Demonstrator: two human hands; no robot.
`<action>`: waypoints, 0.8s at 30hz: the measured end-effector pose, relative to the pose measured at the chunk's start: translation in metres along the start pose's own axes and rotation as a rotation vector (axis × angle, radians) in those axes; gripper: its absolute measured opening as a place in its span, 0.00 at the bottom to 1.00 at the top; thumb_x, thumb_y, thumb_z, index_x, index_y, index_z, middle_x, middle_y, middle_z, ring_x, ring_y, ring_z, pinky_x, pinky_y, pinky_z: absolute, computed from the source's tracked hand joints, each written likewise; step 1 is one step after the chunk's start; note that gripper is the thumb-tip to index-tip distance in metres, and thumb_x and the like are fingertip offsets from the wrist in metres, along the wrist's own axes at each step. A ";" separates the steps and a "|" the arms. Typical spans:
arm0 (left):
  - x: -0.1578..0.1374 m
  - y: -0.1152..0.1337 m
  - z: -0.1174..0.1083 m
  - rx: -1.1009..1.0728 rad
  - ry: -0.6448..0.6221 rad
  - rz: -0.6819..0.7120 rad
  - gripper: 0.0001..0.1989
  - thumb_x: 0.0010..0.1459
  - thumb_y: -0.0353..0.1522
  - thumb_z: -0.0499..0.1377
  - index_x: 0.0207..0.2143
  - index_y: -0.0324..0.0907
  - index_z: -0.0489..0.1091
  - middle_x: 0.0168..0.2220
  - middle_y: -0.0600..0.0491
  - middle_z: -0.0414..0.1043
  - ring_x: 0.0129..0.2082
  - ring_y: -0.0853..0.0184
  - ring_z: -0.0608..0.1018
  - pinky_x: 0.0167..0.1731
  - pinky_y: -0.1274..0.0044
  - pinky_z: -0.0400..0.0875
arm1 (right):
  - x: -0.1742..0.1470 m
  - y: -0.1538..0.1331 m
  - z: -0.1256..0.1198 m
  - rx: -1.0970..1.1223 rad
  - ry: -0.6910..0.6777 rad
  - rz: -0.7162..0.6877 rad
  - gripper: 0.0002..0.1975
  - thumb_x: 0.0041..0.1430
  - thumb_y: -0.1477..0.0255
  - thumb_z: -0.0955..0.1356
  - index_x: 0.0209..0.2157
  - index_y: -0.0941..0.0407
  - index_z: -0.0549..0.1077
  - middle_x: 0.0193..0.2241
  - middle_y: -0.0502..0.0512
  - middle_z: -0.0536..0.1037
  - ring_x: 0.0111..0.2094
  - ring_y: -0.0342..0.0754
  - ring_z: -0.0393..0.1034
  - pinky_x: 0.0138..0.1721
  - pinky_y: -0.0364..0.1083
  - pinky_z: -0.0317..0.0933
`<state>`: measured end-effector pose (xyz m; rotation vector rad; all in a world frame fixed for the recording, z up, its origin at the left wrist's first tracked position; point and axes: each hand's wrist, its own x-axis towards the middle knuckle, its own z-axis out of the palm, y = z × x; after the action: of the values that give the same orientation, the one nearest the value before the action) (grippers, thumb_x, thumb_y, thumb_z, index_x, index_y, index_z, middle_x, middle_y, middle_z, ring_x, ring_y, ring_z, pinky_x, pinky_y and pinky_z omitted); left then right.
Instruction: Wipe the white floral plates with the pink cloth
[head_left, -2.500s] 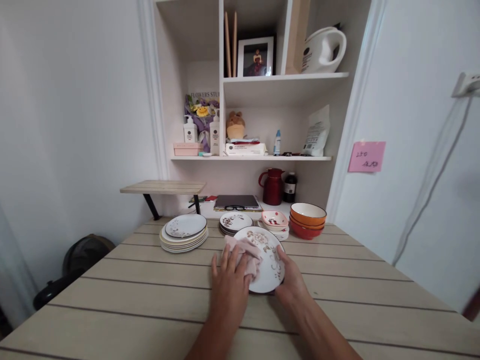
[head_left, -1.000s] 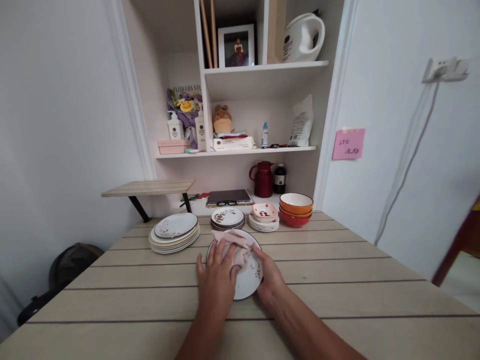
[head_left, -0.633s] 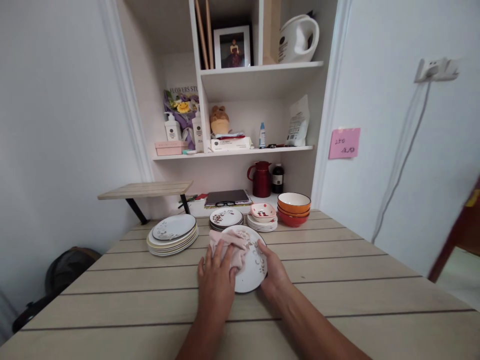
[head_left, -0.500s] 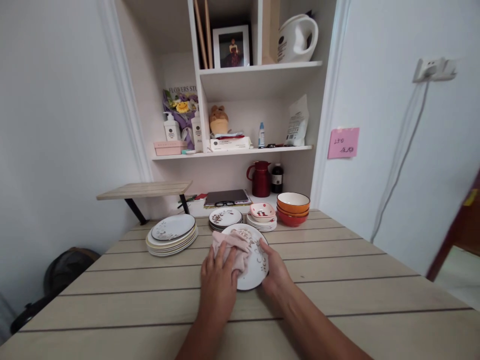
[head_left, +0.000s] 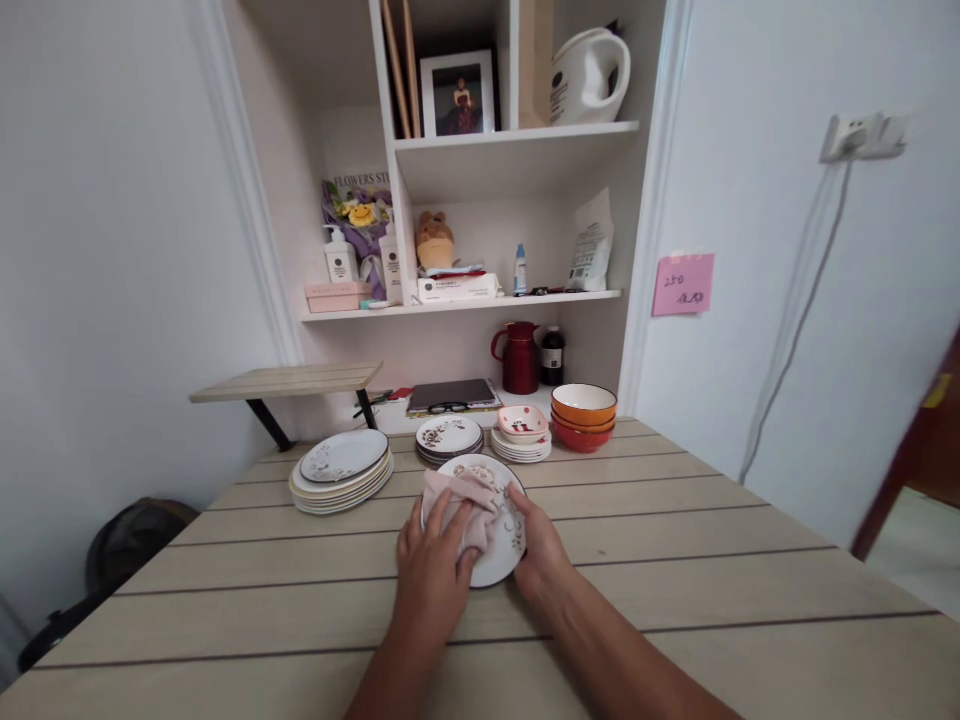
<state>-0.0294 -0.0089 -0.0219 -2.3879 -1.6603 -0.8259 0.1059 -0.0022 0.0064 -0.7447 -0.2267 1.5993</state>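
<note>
A white plate (head_left: 491, 568) with a dark rim and brown floral print is tilted toward me above the table. My right hand (head_left: 541, 548) grips its right edge, thumb on the face and fingers behind. With my left hand (head_left: 435, 560) I press a crumpled pale pink cloth (head_left: 457, 500) against the plate's left half, fingers bent over the cloth. The cloth hides part of the print. Behind the plate sits a short stack of dark-rimmed floral plates (head_left: 449, 437). To the left stands a taller stack of larger plates (head_left: 343, 470).
Small white plates (head_left: 521, 449) carry a pink strawberry-pattern bowl (head_left: 523, 422). Beside them are stacked orange and red bowls (head_left: 583, 418). A small wooden riser (head_left: 289, 381) stands at the back left. Behind are a closed laptop (head_left: 452, 393), glasses (head_left: 448, 407) and a red jug (head_left: 520, 358).
The plate, cloth and both hands have shifted slightly left and down in view. The right hand keeps its hold on the rim, and the cloth stays against the plate.
</note>
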 end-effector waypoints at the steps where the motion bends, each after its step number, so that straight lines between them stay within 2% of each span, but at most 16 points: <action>1: 0.000 0.000 0.000 0.004 -0.011 -0.025 0.29 0.56 0.28 0.55 0.60 0.58 0.61 0.65 0.58 0.56 0.64 0.51 0.56 0.58 0.56 0.57 | 0.000 0.001 0.001 -0.011 0.008 0.002 0.15 0.59 0.66 0.65 0.42 0.62 0.75 0.27 0.58 0.83 0.31 0.52 0.78 0.43 0.51 0.69; 9: 0.002 -0.001 -0.002 0.021 -0.082 -0.093 0.28 0.59 0.30 0.53 0.61 0.55 0.59 0.66 0.56 0.54 0.63 0.51 0.58 0.56 0.56 0.58 | -0.001 0.005 0.003 -0.041 0.039 -0.007 0.16 0.59 0.65 0.66 0.42 0.63 0.75 0.26 0.59 0.82 0.33 0.53 0.78 0.42 0.50 0.69; 16: 0.003 -0.002 -0.003 0.009 -0.105 -0.135 0.26 0.61 0.33 0.51 0.62 0.54 0.57 0.66 0.54 0.53 0.63 0.52 0.59 0.55 0.58 0.60 | -0.001 0.006 0.004 -0.054 0.074 -0.016 0.15 0.58 0.65 0.66 0.39 0.62 0.75 0.23 0.58 0.81 0.25 0.51 0.76 0.38 0.50 0.69; 24: 0.004 -0.002 -0.003 -0.006 -0.120 -0.143 0.26 0.61 0.34 0.51 0.62 0.54 0.57 0.67 0.54 0.52 0.62 0.52 0.59 0.53 0.58 0.63 | 0.003 0.008 0.000 -0.029 0.072 -0.018 0.15 0.58 0.66 0.66 0.42 0.62 0.75 0.23 0.58 0.82 0.28 0.52 0.77 0.39 0.50 0.69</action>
<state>-0.0313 -0.0058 -0.0179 -2.3894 -1.8946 -0.7213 0.0993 -0.0012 0.0010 -0.8190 -0.2047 1.5517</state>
